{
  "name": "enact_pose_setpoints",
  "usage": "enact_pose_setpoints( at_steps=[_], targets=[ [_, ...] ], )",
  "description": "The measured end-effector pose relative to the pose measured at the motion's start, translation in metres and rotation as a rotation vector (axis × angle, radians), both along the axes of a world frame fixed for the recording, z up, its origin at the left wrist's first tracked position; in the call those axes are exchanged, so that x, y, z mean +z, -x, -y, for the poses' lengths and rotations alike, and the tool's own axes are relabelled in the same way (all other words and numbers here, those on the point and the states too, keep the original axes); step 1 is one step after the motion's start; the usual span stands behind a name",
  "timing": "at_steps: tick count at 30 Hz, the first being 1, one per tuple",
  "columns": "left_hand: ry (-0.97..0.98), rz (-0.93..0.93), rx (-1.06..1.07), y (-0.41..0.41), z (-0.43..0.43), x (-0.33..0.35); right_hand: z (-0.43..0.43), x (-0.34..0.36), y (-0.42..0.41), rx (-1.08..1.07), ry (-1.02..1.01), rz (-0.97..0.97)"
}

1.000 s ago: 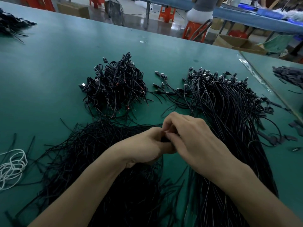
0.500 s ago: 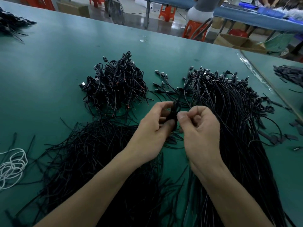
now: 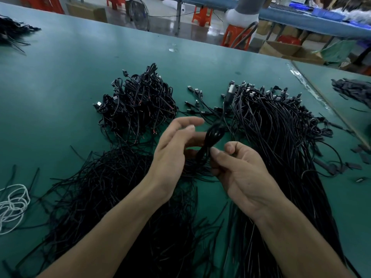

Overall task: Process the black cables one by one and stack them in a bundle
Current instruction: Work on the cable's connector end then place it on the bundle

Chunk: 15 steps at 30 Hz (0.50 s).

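My right hand [image 3: 239,173] pinches a folded black cable [image 3: 212,137] between thumb and fingers; its plug end sticks up toward the far side. My left hand [image 3: 172,149] hovers just left of the cable with fingers spread and relaxed, holding nothing. A tangled bundle of coiled black cables [image 3: 138,105] lies beyond my left hand. A long heap of straight black cables [image 3: 281,133] runs along the right. A pile of thin black ties [image 3: 112,189] lies under my left forearm.
The green table [image 3: 60,81] carries white string [image 3: 12,205] at the left edge and dark scraps [image 3: 341,167] at the right. Another cable pile [image 3: 10,31] sits at the far left. Orange stools and a seated person are beyond the table.
Both hands rose off the piles. My left hand let go of the cable and opened its fingers, while my right hand kept the folded cable and lifted it.
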<state>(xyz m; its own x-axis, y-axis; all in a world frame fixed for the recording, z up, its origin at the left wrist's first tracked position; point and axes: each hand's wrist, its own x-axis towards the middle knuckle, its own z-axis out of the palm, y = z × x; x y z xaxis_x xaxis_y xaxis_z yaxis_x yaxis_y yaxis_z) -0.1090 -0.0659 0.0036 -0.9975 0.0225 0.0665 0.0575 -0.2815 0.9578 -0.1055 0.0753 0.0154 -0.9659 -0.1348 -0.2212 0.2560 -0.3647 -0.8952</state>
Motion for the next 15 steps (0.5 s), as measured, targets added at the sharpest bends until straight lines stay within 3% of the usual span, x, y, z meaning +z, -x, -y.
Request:
enact_pose_setpoints(
  at_steps=[3,6,9,12,15],
  targets=[
    [0.070,-0.121,-0.004,-0.002,-0.001,0.000,-0.004,-0.003,0.001,0.023,-0.026,0.018],
    [0.313,-0.268,0.002,-0.002,-0.001,-0.005,-0.011,0.001,0.004,-0.025,-0.113,-0.036],
    [0.515,-0.260,0.031,-0.003,0.000,-0.009,-0.017,0.009,0.009,-0.074,-0.256,-0.138],
    [0.449,-0.206,-0.088,-0.006,-0.007,-0.011,-0.017,0.014,0.010,-0.015,-0.441,-0.346],
    [0.389,-0.111,-0.145,-0.006,-0.006,-0.007,-0.016,0.016,0.008,-0.083,-0.752,-0.567]
  ],
)
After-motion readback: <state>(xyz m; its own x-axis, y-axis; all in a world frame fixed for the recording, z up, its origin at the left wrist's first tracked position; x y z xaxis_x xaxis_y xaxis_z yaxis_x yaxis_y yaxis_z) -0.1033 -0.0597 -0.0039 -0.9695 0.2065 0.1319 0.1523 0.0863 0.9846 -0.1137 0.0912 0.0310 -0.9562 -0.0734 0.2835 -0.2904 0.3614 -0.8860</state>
